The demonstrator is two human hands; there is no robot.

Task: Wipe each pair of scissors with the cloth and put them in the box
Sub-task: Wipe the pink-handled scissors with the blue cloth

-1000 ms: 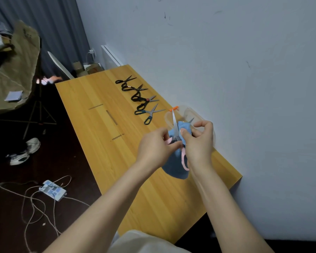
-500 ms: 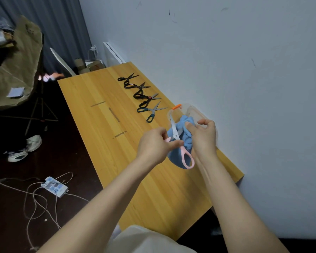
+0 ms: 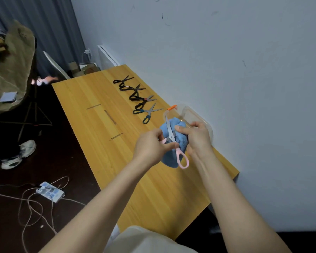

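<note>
In the head view, both hands work above the near right part of a long yellow wooden table [image 3: 150, 194] that stands against a grey wall [image 3: 226, 70]. The left hand [image 3: 150, 147] pinches a pair of pink-handled scissors with steel blades [image 3: 172, 138] at the handle close to the pivot; one pink loop hangs free below the fingers, and the blade tip points to the far side. The right hand [image 3: 198, 138] grips a bunched blue cloth [image 3: 169, 159], its fingers curled round the fabric and its thumb pressing the cloth against the blade; the cloth droops below both hands, just above the tabletop.

Just beyond the hands, against the wall, sits a clear plastic box with an orange clip [image 3: 192, 111]; what lies inside it cannot be made out. Farther along the wall side of the table lies a row of dark-handled scissors [image 3: 138, 98], with a teal-handled pair [image 3: 147, 114] nearest the box, its blades spread.

On the dark floor to the left lie a white power strip with tangled cables [image 3: 50, 192] and a white sneaker [image 3: 26, 147]; a grey curtain [image 3: 49, 30] hangs at the far left.
</note>
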